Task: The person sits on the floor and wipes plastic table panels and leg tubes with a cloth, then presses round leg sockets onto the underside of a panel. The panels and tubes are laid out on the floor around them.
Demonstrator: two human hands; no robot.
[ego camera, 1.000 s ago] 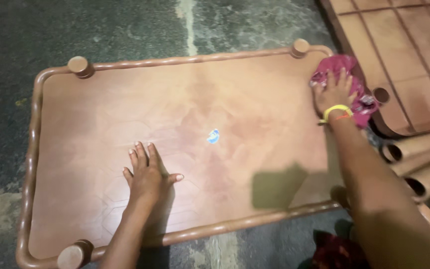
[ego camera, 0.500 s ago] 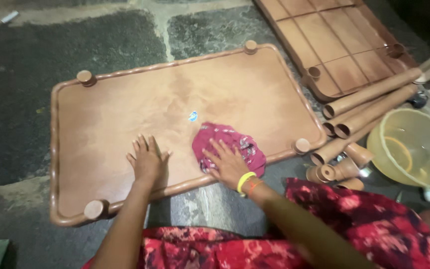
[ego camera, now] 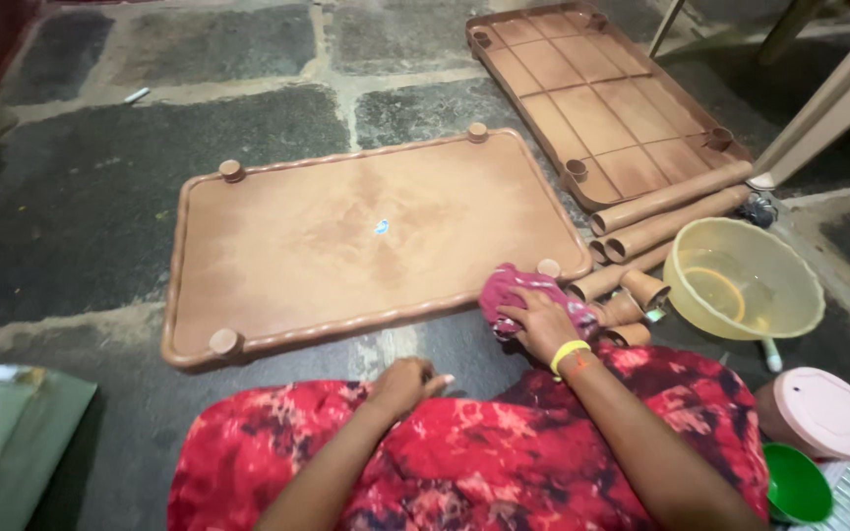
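Two hands noted. Right hand (ego camera: 541, 323) closed on pink cloth (ego camera: 518, 292) at near edge of brown tray (ego camera: 366, 236), pressed flat for wiping. Left hand (ego camera: 403, 382) loosely curled, empty, resting on lap. Tubes (ego camera: 666, 211) and basin (ego camera: 745, 278) set aside, right.

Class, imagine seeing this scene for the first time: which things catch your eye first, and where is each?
The large brown plastic tabletop panel lies flat on the dark stone floor, centre frame. At its near right corner the right hand presses a crumpled magenta cloth. To the right sits a translucent yellow plastic basin beside brown tube legs.
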